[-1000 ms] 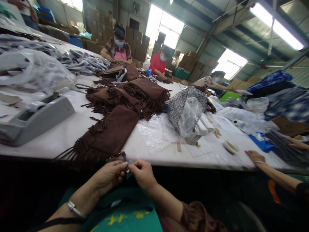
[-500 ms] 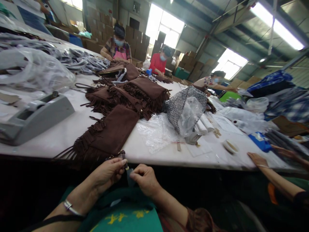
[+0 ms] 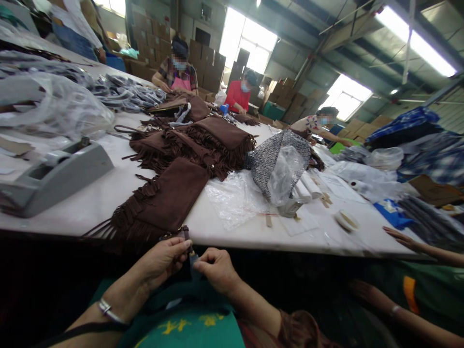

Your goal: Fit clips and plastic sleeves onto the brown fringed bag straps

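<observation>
A brown fringed bag (image 3: 170, 193) lies flat at the table's near edge, its fringe spreading to the left. From its near corner a short brown strap (image 3: 186, 232) with metal fittings hangs over the edge. My left hand (image 3: 163, 263) is closed on this strap, thumb on top. Just to the right, my right hand (image 3: 217, 270) pinches a small grey-blue strip (image 3: 194, 263) at the strap's lower end. Whether the strip is film or cloth, I cannot tell. Behind it more brown fringed bags (image 3: 203, 140) are heaped.
A grey tape dispenser (image 3: 61, 174) stands at left, near clear plastic (image 3: 50, 106) and grey wrapped straps (image 3: 123, 92). Right of the bag are a plastic bag (image 3: 235, 198), a patterned pouch (image 3: 277, 162) and a tape roll (image 3: 346, 221). A co-worker's hand (image 3: 404, 238) rests at right.
My hands keep their grip with barely any movement. At right, one of the co-worker's hands has dropped from the table to below its edge. A person at the far left has shifted rightward.
</observation>
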The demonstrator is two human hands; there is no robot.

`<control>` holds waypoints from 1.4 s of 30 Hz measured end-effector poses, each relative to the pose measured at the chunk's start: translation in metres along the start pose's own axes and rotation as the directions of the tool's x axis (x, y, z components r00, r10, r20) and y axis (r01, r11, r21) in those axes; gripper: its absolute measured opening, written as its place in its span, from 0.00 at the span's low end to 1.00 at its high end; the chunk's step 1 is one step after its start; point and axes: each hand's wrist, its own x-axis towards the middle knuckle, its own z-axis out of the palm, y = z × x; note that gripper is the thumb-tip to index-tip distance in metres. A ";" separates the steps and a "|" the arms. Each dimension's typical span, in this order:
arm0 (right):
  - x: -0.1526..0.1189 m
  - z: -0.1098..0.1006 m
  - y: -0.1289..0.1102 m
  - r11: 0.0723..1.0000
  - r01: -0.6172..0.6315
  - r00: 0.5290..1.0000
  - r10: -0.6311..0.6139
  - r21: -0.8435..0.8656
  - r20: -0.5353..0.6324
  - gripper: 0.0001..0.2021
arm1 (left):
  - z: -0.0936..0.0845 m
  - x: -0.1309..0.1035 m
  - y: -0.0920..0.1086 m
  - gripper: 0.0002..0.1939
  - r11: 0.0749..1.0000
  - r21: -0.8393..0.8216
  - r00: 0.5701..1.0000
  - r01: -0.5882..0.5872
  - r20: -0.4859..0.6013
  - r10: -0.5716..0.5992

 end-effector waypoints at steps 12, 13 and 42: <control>0.001 -0.002 0.000 0.992 -0.078 0.994 0.070 0.097 0.084 0.07 | -0.001 0.003 -0.002 0.24 0.999 0.036 1.000 0.000 0.019 -0.001; 0.002 -0.003 0.000 0.991 -0.083 0.994 0.074 0.106 0.086 0.07 | -0.001 0.003 -0.002 0.24 0.999 0.037 1.000 0.001 0.019 -0.002; 0.022 0.014 -0.011 0.941 -0.246 0.969 0.246 0.231 0.031 0.19 | -0.007 -0.001 -0.008 0.35 1.000 0.001 0.989 0.019 -0.149 -0.019</control>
